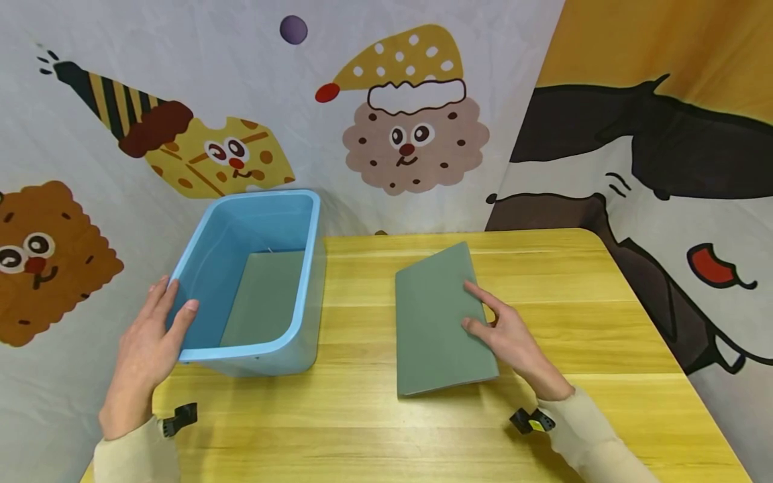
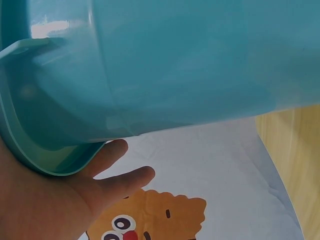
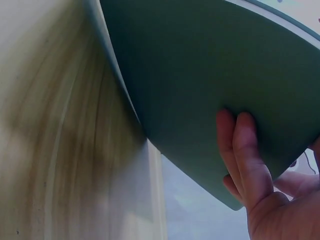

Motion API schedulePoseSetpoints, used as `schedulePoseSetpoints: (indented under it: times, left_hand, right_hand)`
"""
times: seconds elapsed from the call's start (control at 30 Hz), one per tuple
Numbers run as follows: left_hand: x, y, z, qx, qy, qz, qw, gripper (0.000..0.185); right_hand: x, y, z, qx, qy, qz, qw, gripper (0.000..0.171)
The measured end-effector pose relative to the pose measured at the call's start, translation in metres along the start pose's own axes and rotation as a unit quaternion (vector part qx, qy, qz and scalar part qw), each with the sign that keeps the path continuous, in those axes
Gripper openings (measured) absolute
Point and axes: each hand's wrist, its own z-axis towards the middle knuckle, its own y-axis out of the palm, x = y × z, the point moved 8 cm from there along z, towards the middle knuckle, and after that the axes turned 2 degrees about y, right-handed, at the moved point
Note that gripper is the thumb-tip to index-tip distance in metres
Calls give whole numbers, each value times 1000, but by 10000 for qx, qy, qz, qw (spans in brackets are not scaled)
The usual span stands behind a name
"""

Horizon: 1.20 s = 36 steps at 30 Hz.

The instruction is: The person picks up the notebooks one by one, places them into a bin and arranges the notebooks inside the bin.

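Note:
A thin grey-green notebook (image 1: 443, 322) is tilted up off the table in the head view. My right hand (image 1: 510, 339) pinches its right edge, thumb and index finger on the upper face. Other fingers (image 3: 245, 150) press its underside in the right wrist view. To the left stands a light blue plastic tub (image 1: 308, 335). My left hand (image 1: 147, 339) rests on the tub's left rim, its fingers extended, some of them outside the wall in the left wrist view. Inside the tub, a similar grey-green flat item (image 1: 266, 302) lies on the bottom.
Both things are on a yellow wood-grain table (image 1: 362, 429) with a rounded far right corner. A cloth with cartoon prints (image 1: 417, 147) hangs behind it and down its sides. Small black devices (image 1: 531, 421) are worn at both wrists.

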Motion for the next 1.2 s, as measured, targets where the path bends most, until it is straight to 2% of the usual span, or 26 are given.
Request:
schedulePoseSetpoints:
  times: [0.63,1.0,1.2]
  left_hand:
    - [-3,1,0,-9,-53,24,10000,72]
    - [-2,0,-1,11,0,12,10000,71]
    - [-1,0,0,10,-7,7,10000,72]
  right_hand:
    - [-17,-11,-12,382,-165,130,9991,67]
    - [-28,-13,-18,419,-93,754,9962,68]
    - [-39,-16,-22,489,-290,889,9944,66]
